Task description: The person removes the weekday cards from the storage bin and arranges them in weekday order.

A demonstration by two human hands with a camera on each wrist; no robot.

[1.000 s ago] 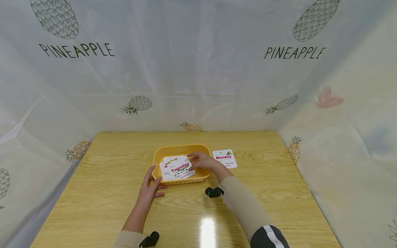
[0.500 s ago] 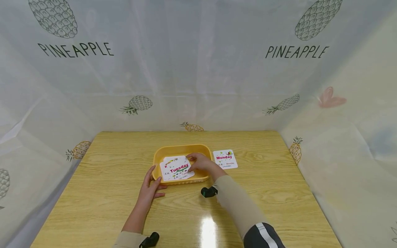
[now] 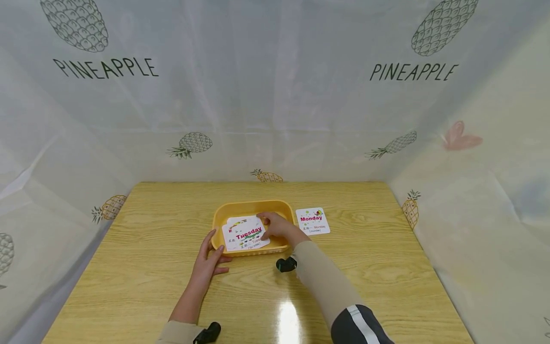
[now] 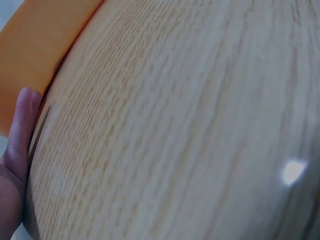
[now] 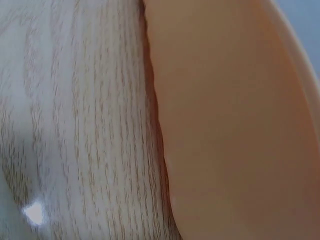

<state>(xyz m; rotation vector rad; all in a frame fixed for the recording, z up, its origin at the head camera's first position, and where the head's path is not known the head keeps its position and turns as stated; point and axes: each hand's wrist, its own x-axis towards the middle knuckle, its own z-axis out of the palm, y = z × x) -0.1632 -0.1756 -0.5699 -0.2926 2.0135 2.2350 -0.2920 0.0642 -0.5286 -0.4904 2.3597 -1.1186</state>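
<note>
Item: yellow tray (image 3: 219,217), shallow and round-cornered, sat at the centre of the head view on a wooden table (image 3: 365,267); its outer wall filled the right of the right-wrist view (image 5: 240,125) and the upper left corner of the left-wrist view (image 4: 35,45). Contents: a loose stack of white cards, the topmost the "Tuesday" card (image 3: 245,234), lying slightly askew, with the edge of another card showing beneath at its upper left. Right hand (image 3: 278,226): reached over the tray's right side, fingertips on the right edge of the "Tuesday" card, fingers bent down onto it, apparently pinching that edge, though the thumb was hidden and the grip could not be confirmed. Left hand (image 3: 207,260): lay flat on the table at the tray's lower left corner, fingers straight and close together, touching the outer wall, placed as if to steady the tray; one finger (image 4: 20,130) showed against the tray at the left edge of the left-wrist view. Adjacent: a "Monday" card (image 3: 312,220), face up on the table just right of the tray. Surface: light wood grain, glossy, with a lamp glare at lower centre. Surround: pale sheeting printed with pineapples on three sides.
</note>
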